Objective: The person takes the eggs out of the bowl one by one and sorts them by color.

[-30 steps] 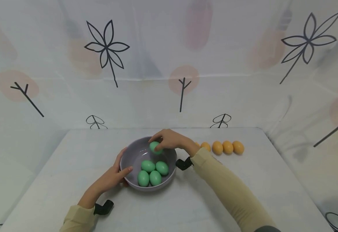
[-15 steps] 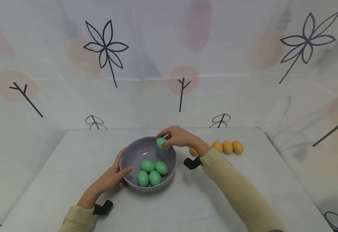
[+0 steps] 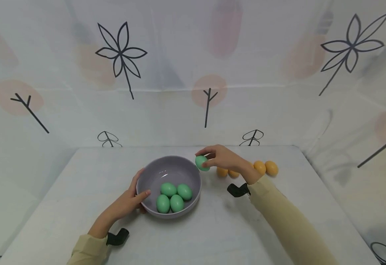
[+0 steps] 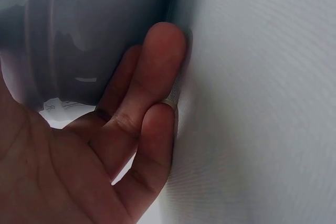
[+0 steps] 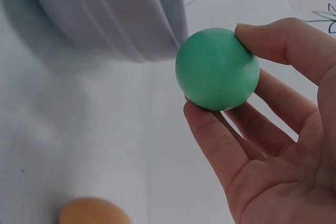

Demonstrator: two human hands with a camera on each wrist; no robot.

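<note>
A green egg (image 5: 216,71) is pinched between the thumb and fingers of my right hand (image 3: 225,158), just past the right rim of the grey-purple bowl (image 3: 166,162). My left hand (image 3: 126,202) grips the bowl's left side, its thumb over the rim. In the left wrist view the fingers (image 4: 157,61) lie low against the bowl's outer wall, close to the table. Inside the bowl, several green eggs (image 3: 176,203) sit grouped toward the near side.
Several orange eggs (image 3: 271,168) stand in a row at the back right of the white table (image 3: 213,235); my right wrist and forearm cover part of that row. Behind the table rises a patterned cloth wall (image 3: 166,117).
My right hand has lifted the green egg from over the bowl's far side and carried it rightward past the rim. The left hand and the bowl stay in place.
</note>
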